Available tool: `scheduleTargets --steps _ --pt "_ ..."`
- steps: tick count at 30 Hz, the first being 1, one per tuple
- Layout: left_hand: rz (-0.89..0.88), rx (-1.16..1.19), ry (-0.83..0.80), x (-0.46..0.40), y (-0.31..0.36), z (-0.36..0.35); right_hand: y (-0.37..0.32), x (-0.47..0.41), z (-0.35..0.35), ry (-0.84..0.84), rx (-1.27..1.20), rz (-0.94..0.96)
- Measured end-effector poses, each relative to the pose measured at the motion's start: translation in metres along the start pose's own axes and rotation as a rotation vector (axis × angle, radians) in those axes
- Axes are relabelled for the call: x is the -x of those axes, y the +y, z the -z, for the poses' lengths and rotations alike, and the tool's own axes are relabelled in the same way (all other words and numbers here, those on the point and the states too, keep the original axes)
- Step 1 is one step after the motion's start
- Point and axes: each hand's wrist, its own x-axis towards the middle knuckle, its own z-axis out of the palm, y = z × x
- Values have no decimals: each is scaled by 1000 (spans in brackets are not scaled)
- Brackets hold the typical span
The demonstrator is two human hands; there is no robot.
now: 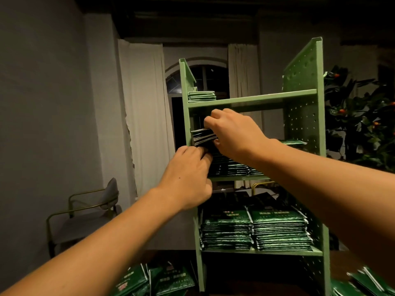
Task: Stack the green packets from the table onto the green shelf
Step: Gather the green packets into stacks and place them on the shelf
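Both hands are at the middle level of the green shelf (252,100). The right hand (233,133) grips a bundle of green packets (204,136) between curled fingers and thumb, pushing it in at the shelf's left side; the left hand (188,178), just below it, has its fingers on the dark pile there — whether it grips or only steadies is hard to tell. The job looks well along: full stacks (254,231) sit below the hands, a small pile (201,96) above them. Loose packets (149,280) remain on the worktop beneath the forearms — more on the right.
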Motion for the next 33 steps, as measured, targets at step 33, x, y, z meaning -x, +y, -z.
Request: scheduleTargets --steps 33 --pt "-73 102 23 5 -14 -13 -8 -6 -22 -538 -308 -124"
